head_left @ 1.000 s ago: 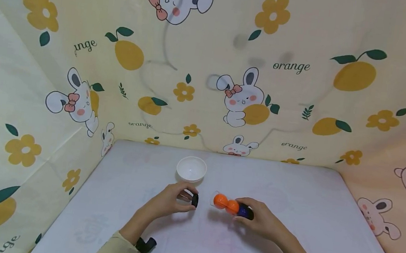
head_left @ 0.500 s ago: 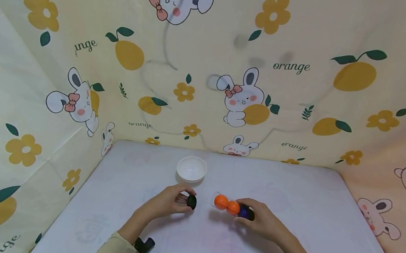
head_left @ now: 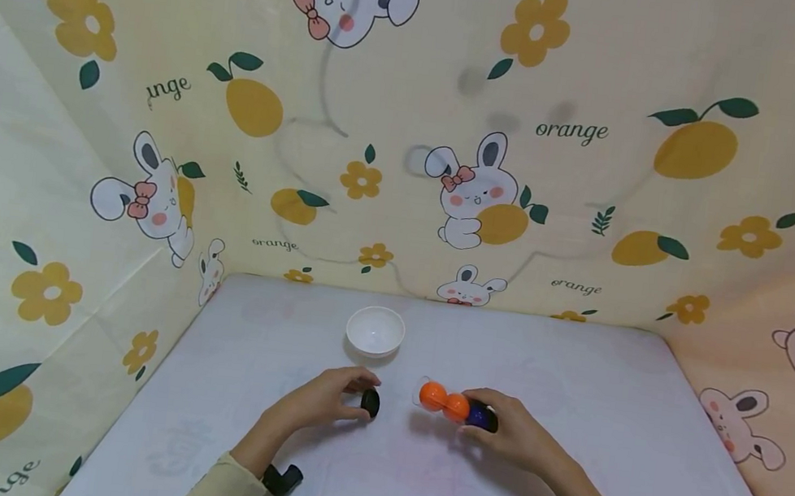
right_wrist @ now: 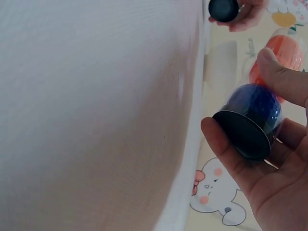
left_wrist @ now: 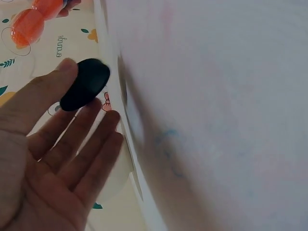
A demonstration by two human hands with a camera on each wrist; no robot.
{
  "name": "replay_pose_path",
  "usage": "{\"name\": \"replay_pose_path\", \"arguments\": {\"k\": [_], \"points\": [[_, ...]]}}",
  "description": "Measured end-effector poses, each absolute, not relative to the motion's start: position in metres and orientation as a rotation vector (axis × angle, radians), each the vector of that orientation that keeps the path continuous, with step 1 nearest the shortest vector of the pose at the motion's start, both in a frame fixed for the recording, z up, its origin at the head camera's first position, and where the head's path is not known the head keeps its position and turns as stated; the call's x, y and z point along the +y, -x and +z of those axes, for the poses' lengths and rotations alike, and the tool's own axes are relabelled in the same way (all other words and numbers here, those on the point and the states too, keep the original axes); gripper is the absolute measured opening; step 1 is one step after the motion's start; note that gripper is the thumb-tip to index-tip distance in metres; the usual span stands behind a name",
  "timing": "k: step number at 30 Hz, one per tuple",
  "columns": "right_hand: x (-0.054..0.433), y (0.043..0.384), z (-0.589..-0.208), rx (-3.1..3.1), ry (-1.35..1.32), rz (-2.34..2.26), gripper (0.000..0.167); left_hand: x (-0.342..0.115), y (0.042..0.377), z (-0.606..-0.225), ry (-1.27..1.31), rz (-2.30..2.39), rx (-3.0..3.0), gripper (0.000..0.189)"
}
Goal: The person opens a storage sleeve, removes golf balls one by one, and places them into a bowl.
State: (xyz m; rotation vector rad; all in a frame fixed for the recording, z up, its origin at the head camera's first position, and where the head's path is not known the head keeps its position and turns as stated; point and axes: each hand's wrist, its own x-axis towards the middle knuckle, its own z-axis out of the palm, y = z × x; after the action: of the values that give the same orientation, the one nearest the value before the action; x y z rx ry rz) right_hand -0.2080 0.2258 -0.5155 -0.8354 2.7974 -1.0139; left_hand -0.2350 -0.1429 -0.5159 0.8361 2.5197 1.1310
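Observation:
Between thumb and fingertips, my left hand (head_left: 317, 401) pinches a round black cap (head_left: 370, 403), held up over the table. The same cap (left_wrist: 86, 84) shows dark and smooth in the left wrist view. My right hand (head_left: 519, 435) grips a clear tube of balls lying sideways, its open-looking end towards the left hand. Two orange balls (head_left: 433, 396) sit in that end. A dark blue ball (right_wrist: 255, 101) is nearer the palm, above the tube's black base (right_wrist: 243, 134), with fingers curled round it. A gap separates the cap from the tube.
A white bowl (head_left: 375, 333) stands on the table beyond the left hand. The table (head_left: 287, 313) has a white cover. Behind it and at both sides hangs a cloth (head_left: 579, 203) printed with rabbits and oranges. Black camera mounts (head_left: 282, 481) sit on both wrists.
My left hand has drawn slightly left and down, away from the tube, and the black cap has turned in its fingers. The right hand and tube have hardly moved.

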Motion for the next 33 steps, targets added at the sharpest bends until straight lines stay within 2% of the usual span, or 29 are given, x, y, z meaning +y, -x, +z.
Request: {"name": "replay_pose_path", "arguments": {"k": [10,33], "points": [[0.227,0.209,-0.514,2.804,0.827,-0.996,0.056,-0.148,0.233,-0.514,-0.819,1.042,2.559,0.044],[0.225,0.21,-0.514,2.807,0.836,-1.044,0.053,-0.137,0.232,-0.507,-0.753,1.108,2.574,0.046]]}}
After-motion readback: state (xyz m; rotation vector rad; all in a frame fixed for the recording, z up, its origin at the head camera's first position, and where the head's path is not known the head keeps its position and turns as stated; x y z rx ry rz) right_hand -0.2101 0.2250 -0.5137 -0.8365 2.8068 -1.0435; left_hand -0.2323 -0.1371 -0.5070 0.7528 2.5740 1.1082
